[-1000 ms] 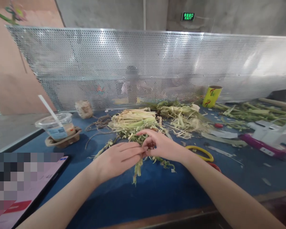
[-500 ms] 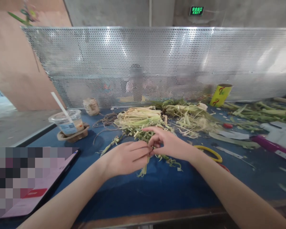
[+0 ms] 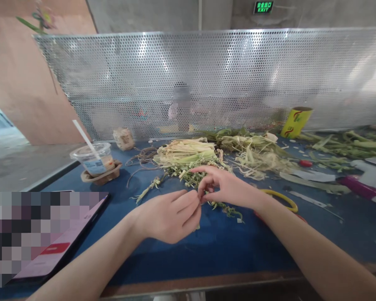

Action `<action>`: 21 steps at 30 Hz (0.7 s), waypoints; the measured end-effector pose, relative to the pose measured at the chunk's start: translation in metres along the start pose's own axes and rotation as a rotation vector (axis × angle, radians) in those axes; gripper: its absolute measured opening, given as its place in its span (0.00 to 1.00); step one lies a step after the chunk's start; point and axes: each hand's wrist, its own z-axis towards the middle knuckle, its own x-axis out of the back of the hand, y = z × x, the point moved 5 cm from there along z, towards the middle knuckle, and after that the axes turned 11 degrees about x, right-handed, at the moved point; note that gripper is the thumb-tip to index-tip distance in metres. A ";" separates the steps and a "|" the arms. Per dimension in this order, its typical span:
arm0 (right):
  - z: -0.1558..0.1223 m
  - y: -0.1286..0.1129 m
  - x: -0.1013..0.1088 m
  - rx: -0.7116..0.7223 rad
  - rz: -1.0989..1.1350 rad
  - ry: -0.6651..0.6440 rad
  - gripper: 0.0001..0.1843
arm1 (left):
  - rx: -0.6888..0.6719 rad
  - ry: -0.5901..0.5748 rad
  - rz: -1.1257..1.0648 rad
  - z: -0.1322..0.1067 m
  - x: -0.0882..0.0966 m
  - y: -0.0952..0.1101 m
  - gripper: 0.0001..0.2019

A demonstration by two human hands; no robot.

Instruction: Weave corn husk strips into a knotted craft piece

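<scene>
My left hand (image 3: 172, 215) is closed in a pinch, palm down, above the blue tabletop. A small tip of pale green plant material, perhaps corn husk, (image 3: 196, 228) peeks out under its fingers; the rest is hidden. Against its fingertips, my right hand (image 3: 222, 186) pinches with curled fingers, index finger stretched out to the left. What it holds is too small or covered to make out. Just behind the hands lie knobbly green sprigs (image 3: 188, 173), and beyond these a bundle of pale husk strips (image 3: 184, 152).
A lidded drink cup (image 3: 95, 159) sits in a cardboard holder at left, behind a tablet (image 3: 50, 251). Brown cord (image 3: 144, 156), yellow-handled scissors (image 3: 288, 200), a craft knife (image 3: 313, 200), a purple-and-white tool (image 3: 363, 188) and a yellow roll (image 3: 297, 122) surround the husks. A perforated metal screen (image 3: 207, 75) stands behind.
The left hand has turned slightly and covers most of the pale green piece that hung below it. The right hand stays at its fingertips. The whole view has shifted a little.
</scene>
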 end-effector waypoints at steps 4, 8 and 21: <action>-0.001 -0.001 -0.002 -0.019 0.092 -0.058 0.35 | 0.013 -0.009 -0.090 0.000 0.004 0.000 0.09; -0.002 0.000 -0.003 -0.045 0.113 -0.085 0.34 | 0.155 -0.027 -0.217 0.003 0.000 -0.009 0.10; 0.000 0.009 0.003 -0.062 0.114 0.017 0.24 | 0.373 -0.086 -0.273 0.003 -0.011 -0.022 0.11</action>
